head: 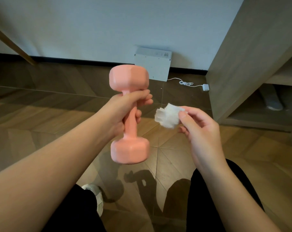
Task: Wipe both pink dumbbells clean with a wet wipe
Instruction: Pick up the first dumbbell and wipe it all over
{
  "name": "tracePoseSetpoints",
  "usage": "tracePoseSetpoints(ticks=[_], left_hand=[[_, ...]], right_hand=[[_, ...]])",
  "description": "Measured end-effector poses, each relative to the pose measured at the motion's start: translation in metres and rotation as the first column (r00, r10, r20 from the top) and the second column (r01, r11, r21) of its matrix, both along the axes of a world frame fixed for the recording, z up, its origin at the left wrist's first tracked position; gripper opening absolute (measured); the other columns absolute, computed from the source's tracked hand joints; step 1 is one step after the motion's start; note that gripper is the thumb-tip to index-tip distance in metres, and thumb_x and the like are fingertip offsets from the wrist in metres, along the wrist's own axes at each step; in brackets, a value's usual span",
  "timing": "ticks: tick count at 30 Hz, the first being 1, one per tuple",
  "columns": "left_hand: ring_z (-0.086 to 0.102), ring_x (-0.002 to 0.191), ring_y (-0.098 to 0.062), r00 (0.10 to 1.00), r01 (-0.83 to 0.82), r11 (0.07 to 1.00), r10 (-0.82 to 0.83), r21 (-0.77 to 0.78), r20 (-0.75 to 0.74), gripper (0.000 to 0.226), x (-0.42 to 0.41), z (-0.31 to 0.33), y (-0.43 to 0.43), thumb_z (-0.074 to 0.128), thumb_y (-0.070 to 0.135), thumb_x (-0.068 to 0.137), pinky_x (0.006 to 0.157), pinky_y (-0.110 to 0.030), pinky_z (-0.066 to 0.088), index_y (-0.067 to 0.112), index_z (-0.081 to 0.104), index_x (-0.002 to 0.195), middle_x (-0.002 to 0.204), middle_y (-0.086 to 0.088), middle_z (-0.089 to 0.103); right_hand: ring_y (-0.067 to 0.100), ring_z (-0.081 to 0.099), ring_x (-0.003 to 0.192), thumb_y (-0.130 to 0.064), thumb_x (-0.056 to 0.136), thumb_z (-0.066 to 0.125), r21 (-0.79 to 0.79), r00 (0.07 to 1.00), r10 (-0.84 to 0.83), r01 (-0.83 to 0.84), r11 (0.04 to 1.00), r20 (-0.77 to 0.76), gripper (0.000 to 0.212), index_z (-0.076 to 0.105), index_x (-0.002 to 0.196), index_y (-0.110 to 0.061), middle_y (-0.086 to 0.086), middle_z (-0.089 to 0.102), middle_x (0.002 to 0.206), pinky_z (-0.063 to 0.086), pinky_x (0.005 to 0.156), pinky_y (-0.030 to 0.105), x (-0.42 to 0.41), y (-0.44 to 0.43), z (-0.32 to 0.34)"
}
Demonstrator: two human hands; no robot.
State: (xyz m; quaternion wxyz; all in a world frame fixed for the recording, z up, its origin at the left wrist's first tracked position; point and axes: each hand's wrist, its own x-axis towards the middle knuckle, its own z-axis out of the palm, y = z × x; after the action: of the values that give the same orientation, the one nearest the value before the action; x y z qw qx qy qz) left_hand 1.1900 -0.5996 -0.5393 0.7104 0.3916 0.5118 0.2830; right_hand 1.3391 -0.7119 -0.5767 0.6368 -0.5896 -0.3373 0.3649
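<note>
A pink dumbbell stands upright in the air at the centre of the head view. My left hand grips its handle, so most of the bar is hidden by my fingers. To its right my right hand pinches a crumpled white wet wipe between thumb and fingers. The wipe hangs a short way from the dumbbell and does not touch it. Only one dumbbell is in view.
A white flat box leans on the wall, with a white cable and plug on the wooden floor beside it. A wooden cabinet stands at the right. My legs in black trousers and a white shoe are below.
</note>
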Motion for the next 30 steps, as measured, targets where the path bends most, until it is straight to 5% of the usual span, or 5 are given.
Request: tracePoseSetpoints(ticks=[4, 10, 22, 26, 30], left_hand=[[0.044, 0.039, -0.008, 0.997, 0.074, 0.997, -0.074, -0.008, -0.025, 0.031, 0.006, -0.002, -0.012, 0.079, 0.030, 0.076, 0.041, -0.020, 0.041, 0.013, 0.071, 0.100, 0.082, 0.000, 0.075], [0.045, 0.040, -0.009, 0.991, 0.063, 0.998, -0.061, 0.013, -0.120, 0.017, 0.018, -0.005, -0.021, 0.077, 0.013, 0.078, 0.042, -0.021, 0.042, 0.012, 0.070, 0.092, 0.057, 0.000, 0.058], [0.044, 0.040, -0.009, 0.992, 0.031, 0.997, -0.023, 0.064, -0.121, 0.016, 0.012, -0.011, -0.014, 0.076, 0.007, 0.078, 0.040, -0.020, 0.041, 0.012, 0.067, 0.091, 0.049, 0.004, 0.055], [0.044, 0.039, -0.010, 0.982, 0.144, 0.979, -0.124, 0.146, -0.143, 0.014, 0.012, -0.009, -0.015, 0.074, 0.002, 0.078, 0.041, -0.020, 0.039, 0.015, 0.071, 0.077, 0.051, 0.001, 0.056], [0.042, 0.039, -0.011, 0.930, 0.320, 0.907, -0.244, 0.274, -0.276, 0.015, 0.013, -0.010, -0.021, 0.071, -0.005, 0.078, 0.042, -0.022, 0.039, 0.010, 0.070, 0.076, 0.049, 0.003, 0.056]], right_hand=[[0.014, 0.071, 0.090, -0.010, 0.089, 0.069, -0.036, 0.997, -0.036, 0.034, 0.999, -0.062, 0.011, 0.074, 0.090, -0.020, -0.003, 0.073, 0.092, 0.058, 0.070, 0.026, 0.003, 0.007, -0.001], [0.013, 0.068, 0.089, -0.016, 0.089, 0.069, -0.073, 0.998, 0.012, -0.016, 0.997, -0.060, 0.007, 0.073, 0.092, -0.021, -0.004, 0.073, 0.092, 0.055, 0.072, 0.024, 0.005, 0.010, -0.002], [0.018, 0.073, 0.085, -0.027, 0.090, 0.064, -0.067, 0.758, 0.058, -0.134, 0.989, -0.649, 0.017, 0.073, 0.093, -0.014, 0.009, 0.075, 0.097, 0.058, 0.065, 0.029, 0.026, 0.004, -0.011], [0.017, 0.071, 0.076, -0.062, 0.080, 0.056, -0.180, 0.841, 0.185, -0.314, 0.932, -0.509, 0.058, 0.065, 0.111, -0.014, 0.003, 0.073, 0.087, 0.057, 0.063, 0.030, 0.027, 0.009, -0.013], [0.017, 0.072, 0.079, -0.045, 0.077, 0.068, -0.232, 0.926, 0.294, -0.348, 0.908, -0.238, 0.023, 0.078, 0.089, -0.028, 0.001, 0.076, 0.093, 0.057, 0.067, 0.028, 0.024, 0.009, -0.018]])
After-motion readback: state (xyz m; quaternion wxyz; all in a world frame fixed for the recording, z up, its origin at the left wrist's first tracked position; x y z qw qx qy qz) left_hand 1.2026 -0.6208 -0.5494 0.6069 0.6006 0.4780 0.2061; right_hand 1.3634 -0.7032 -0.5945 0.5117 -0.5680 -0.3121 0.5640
